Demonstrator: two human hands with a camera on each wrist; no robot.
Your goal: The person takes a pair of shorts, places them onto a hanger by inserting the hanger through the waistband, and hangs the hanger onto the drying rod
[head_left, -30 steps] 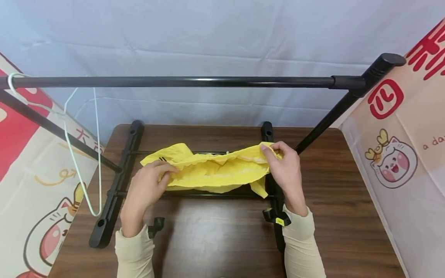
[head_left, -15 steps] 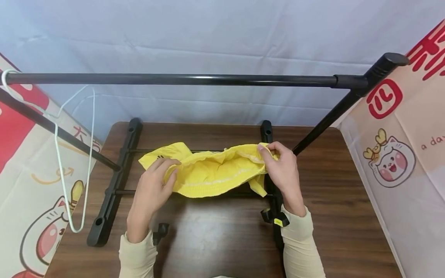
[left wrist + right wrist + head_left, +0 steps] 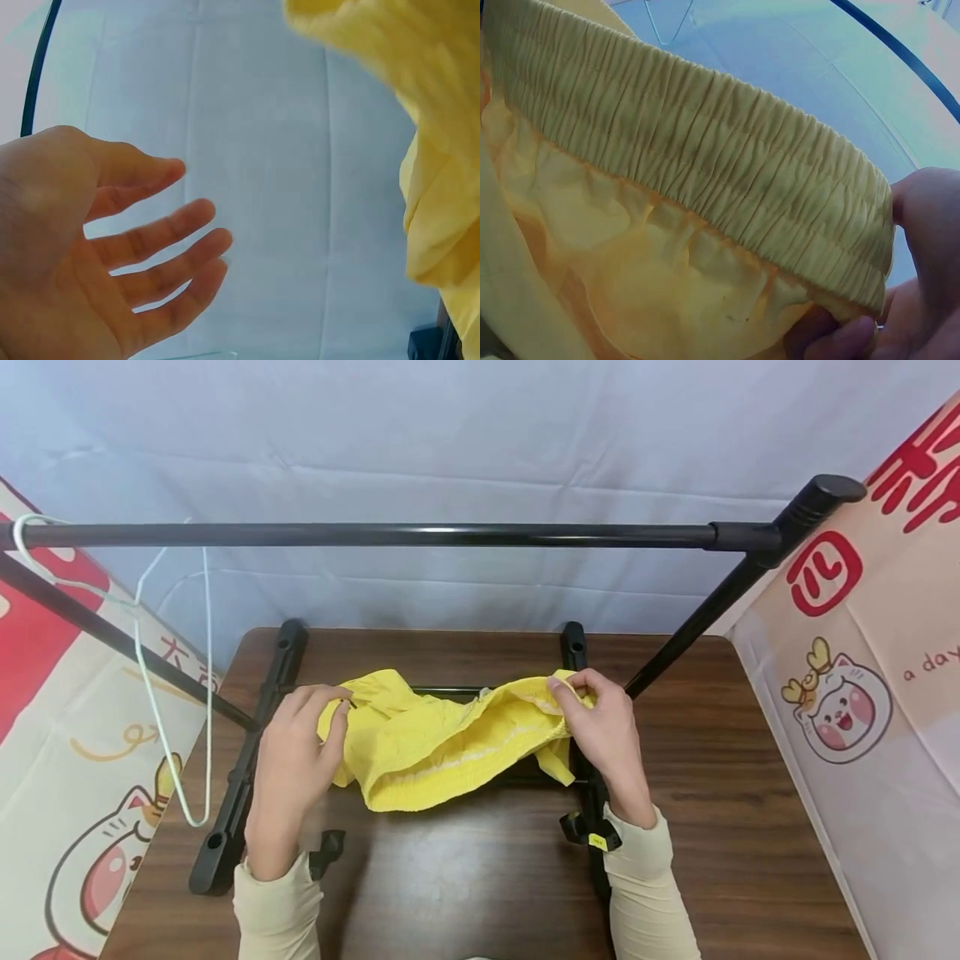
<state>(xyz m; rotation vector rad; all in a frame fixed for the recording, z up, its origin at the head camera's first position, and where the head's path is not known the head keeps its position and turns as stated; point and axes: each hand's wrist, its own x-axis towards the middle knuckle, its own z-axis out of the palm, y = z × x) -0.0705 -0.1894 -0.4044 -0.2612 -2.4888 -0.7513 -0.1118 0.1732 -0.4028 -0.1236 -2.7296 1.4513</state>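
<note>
A pair of yellow shorts [image 3: 405, 735] with a gathered elastic waistband [image 3: 697, 142] hangs above the low bars of a black rack. My right hand [image 3: 607, 727] pinches the waistband at its right end, and the opening gapes towards me. In the right wrist view, fingertips [image 3: 844, 337] show at the band's lower edge. My left hand [image 3: 292, 752] is by the left end of the shorts. The left wrist view shows that hand with its fingers spread and relaxed, holding nothing, apart from the fabric.
A black rail [image 3: 450, 535] crosses above the hands, joined to a slanting post [image 3: 693, 610] at right. A white hanger [image 3: 208, 693] hangs from the rail at far left. The rack's feet [image 3: 217, 852] stand on a brown wooden table [image 3: 735, 827]; printed cloth walls enclose it.
My left hand has let go of the shorts' waistband and moved left. The freed front edge of the band sags lower and towards me. My right hand keeps its pinch, nearly still.
</note>
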